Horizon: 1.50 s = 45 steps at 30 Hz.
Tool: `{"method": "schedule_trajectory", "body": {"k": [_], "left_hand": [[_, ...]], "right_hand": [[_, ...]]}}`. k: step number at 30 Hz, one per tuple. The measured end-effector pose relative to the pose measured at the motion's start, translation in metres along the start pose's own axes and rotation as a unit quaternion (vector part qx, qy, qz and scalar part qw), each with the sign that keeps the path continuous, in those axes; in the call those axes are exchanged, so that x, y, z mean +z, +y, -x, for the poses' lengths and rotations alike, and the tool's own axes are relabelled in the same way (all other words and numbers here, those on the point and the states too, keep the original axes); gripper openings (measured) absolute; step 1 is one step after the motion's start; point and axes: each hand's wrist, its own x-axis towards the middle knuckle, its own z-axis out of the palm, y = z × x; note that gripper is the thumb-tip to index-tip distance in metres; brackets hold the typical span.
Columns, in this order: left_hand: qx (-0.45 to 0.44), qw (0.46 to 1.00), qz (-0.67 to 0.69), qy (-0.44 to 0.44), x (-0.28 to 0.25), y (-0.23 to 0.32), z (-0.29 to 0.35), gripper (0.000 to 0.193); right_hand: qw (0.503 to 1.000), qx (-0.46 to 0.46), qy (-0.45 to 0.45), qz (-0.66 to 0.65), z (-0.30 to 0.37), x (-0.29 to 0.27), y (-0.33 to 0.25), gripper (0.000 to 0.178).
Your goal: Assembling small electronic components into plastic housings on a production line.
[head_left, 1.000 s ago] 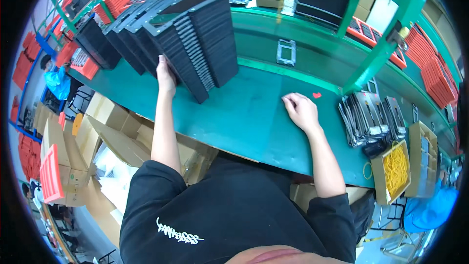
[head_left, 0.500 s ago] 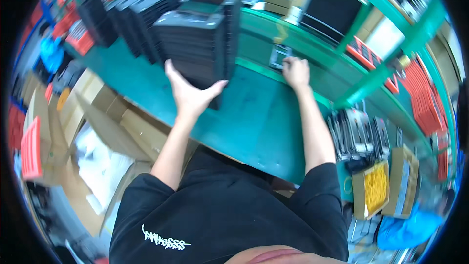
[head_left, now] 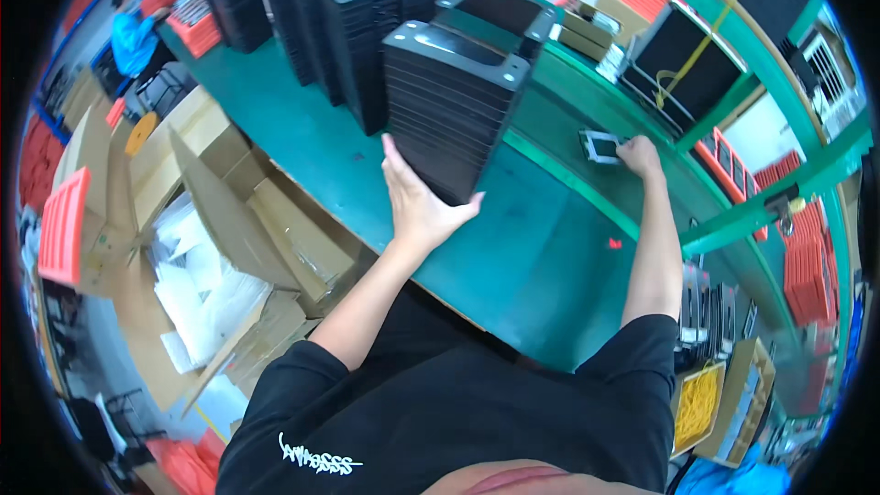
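A tall stack of black plastic trays (head_left: 449,119) stands on the green table in front of me. My left hand (head_left: 422,206) spans the lower near side of the stack, fingers along its left edge and thumb at the right corner. Farther right, my right hand (head_left: 643,158) pinches the edge of a small flat rectangular piece (head_left: 600,147) with a pale metallic rim and a dark middle. This piece is over the dark green recessed strip behind the tabletop. My fingertips partly cover its right end.
More stacks of black trays (head_left: 357,37) line the table's far left. An open cardboard box (head_left: 220,192) with white packing material sits at the left. Green posts (head_left: 770,215) rise at the right, near a carton of yellow pieces (head_left: 698,410). A person in blue (head_left: 135,41) is seated far left.
The view has shifted, so most things appear farther right. Both hands keep their places at the stack and the small piece, which now appears turned and closer to flat.
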Motion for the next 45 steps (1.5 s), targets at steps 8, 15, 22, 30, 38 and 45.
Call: {"method": "schedule_trajectory", "body": {"k": [8, 15, 22, 30, 38, 45], "left_hand": [[-0.028, 0.997, -0.044, -0.053, 0.008, -0.013, 0.0, 0.155], [-0.015, 0.998, 0.02, -0.062, 0.004, -0.021, -0.001, 0.141], [-0.171, 0.908, 0.291, -0.248, -0.046, -0.064, -0.062, 0.081], [-0.118, 0.949, 0.212, -0.199, -0.074, 0.013, -0.001, 0.062], [-0.15, 0.919, 0.067, -0.359, -0.124, 0.054, 0.027, 0.073], [0.006, 0.993, -0.004, -0.118, -0.118, 0.049, 0.041, 0.122]], "right_hand": [[0.961, -0.193, -0.107, -0.168, 0.194, -0.021, -0.145, 0.017], [0.928, -0.247, 0.001, -0.28, 0.242, -0.033, -0.187, 0.048], [0.839, -0.23, 0.057, -0.489, 0.278, 0.024, -0.306, 0.105], [0.844, -0.195, 0.008, -0.5, 0.33, 0.009, -0.292, 0.142], [0.877, -0.24, -0.051, -0.414, 0.329, 0.037, -0.269, 0.161], [0.843, -0.249, -0.134, -0.458, 0.293, 0.075, -0.26, 0.166]]}}
